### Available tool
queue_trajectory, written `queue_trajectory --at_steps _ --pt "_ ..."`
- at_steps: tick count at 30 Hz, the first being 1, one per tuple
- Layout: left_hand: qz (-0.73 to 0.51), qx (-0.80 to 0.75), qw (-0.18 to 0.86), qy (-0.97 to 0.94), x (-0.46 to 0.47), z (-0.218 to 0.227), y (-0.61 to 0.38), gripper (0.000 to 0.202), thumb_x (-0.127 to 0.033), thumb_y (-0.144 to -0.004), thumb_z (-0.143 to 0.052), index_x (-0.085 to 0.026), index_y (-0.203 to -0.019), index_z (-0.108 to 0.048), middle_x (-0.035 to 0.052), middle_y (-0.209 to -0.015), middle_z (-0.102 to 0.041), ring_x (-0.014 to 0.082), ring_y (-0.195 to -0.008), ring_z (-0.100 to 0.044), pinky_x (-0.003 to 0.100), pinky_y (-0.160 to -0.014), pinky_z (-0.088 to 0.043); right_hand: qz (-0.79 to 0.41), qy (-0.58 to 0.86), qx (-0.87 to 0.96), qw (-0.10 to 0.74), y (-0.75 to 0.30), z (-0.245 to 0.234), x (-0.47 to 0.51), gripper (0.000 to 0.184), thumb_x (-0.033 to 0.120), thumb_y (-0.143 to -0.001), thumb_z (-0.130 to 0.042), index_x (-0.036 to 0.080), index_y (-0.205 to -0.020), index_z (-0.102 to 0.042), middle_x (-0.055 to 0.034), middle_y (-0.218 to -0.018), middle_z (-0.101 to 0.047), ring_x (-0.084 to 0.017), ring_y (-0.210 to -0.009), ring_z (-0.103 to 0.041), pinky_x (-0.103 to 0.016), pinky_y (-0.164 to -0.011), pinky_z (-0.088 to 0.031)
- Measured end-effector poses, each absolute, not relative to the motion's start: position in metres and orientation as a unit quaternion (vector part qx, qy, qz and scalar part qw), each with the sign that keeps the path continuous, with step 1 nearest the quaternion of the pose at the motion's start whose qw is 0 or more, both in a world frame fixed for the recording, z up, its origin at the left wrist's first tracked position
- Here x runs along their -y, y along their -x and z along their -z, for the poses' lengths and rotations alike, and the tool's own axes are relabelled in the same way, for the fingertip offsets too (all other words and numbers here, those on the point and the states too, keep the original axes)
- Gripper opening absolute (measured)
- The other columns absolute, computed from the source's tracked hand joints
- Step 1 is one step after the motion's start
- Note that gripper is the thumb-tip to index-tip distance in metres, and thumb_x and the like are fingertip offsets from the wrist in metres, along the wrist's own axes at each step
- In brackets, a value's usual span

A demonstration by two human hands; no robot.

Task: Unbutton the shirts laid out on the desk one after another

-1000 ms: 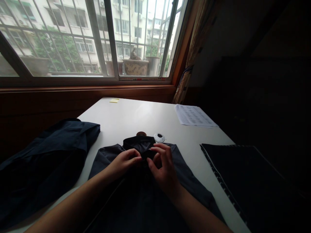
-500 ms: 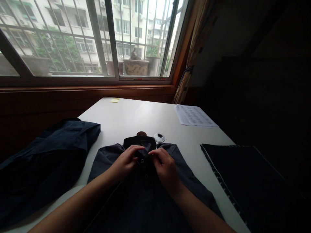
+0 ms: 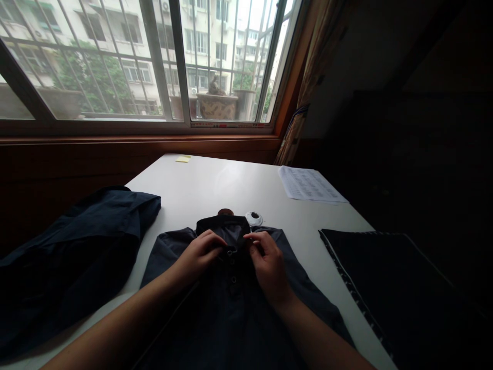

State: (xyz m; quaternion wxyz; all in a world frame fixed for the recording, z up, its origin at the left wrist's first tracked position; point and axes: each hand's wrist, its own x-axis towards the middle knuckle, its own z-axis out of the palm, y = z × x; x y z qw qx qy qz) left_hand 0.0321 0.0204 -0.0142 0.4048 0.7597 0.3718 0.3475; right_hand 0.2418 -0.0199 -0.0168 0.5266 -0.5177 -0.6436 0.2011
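Fingers [image 3: 215, 238] pinch dark collar [image 3: 223, 220]; white ring [image 3: 250, 220], papers [image 3: 311, 185] beyond.

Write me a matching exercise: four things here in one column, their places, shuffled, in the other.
1. Yellow note
2. Printed sheets
3. White ring
4. Middle garment

A. Right beside a small brown object
B. Left hand and right hand at its collar
C. Table's far left corner
D. Table's far right side

Pairs: 1-C, 2-D, 3-A, 4-B
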Motion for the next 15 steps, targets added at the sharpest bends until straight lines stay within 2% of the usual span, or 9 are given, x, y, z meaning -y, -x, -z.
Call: queue_trajectory --at_steps 4,8,12,15 --pt "-0.350 -0.387 0.445 -0.728 -0.0215 0.0136 -0.0302 0.016 -0.029 -0.092 -0.058 -0.018 -0.100 -0.067 0.0053 -0.096 -0.058 0.0189 -0.085 -0.058 0.027 -0.070 -0.048 -0.213 0.531 0.625 0.532 -0.2431 0.0196 0.0187 0.013 0.022 -0.094 -0.053 0.024 -0.101 -0.064 -0.0031 -0.095 -0.065 -0.019 -0.082 -0.061 -0.033 -0.075 -0.049" --pt "-0.345 -0.405 0.484 -0.695 -0.0212 0.0110 -0.0291 0.021 -0.035 -0.093 -0.058 -0.017 -0.102 -0.066 0.0047 -0.094 -0.060 0.0167 -0.075 -0.057 0.025 -0.062 -0.047 -0.219 0.528 0.621 0.536 -0.2440 0.0206 0.0191 0.015 0.020 -0.094 -0.052 0.023 -0.103 -0.063 -0.0036 -0.098 -0.065 -0.019 -0.086 -0.062 -0.033 -0.078 -0.050" --pt "-0.335 -0.393 0.442 -0.734 -0.0215 0.0082 -0.0291 0.025 -0.037 -0.094 -0.058 -0.019 -0.104 -0.071 0.0054 -0.096 -0.057 0.0190 -0.085 -0.058 0.028 -0.073 -0.048 -0.214 0.521 0.626 0.539 -0.2443 0.0189 0.0204 0.015 0.019 -0.093 -0.052 0.023 -0.103 -0.063 -0.0038 -0.099 -0.064 -0.020 -0.089 -0.061 -0.034 -0.081 -0.050" --pt "-0.320 -0.375 0.408 -0.769 -0.0218 0.0101 -0.0300 0.026 -0.038 -0.089 -0.065 -0.022 -0.109 -0.073 0.0049 -0.096 -0.054 0.0196 -0.089 -0.056 0.030 -0.080 -0.046 -0.207 0.514 0.632 0.541 -0.2441 0.0166 0.0214 0.015 0.019 -0.093 -0.052 0.023 -0.102 -0.063 -0.0040 -0.099 -0.063 -0.020 -0.091 -0.060 -0.034 -0.080 -0.049"
